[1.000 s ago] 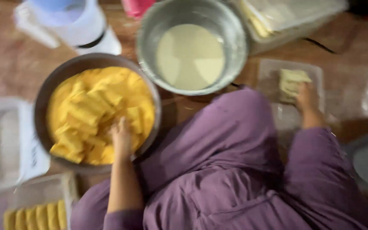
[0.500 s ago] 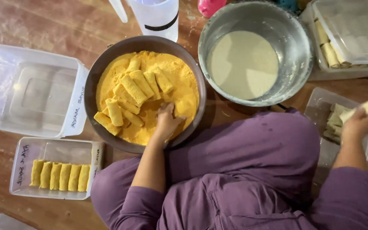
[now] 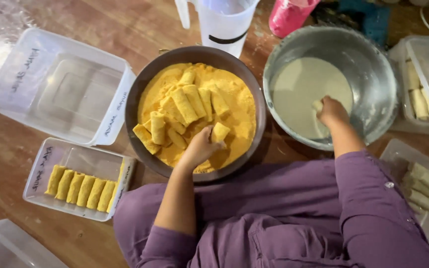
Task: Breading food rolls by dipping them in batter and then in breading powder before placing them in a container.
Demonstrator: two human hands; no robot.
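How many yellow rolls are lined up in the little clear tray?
6. The coated rolls lie side by side in one row in the small clear tray on the floor, left of the crumb bowl. None seem hidden.

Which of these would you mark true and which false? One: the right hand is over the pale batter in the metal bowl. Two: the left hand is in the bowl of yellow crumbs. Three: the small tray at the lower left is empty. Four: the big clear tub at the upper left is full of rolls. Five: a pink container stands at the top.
1. True: the right hand dips a roll into the batter in the metal bowl.
2. True: the left hand holds a coated roll in the crumb bowl.
3. False: the small tray holds a row of yellow coated rolls.
4. False: the clear tub holds no rolls.
5. True: the pink container stands at the top edge.
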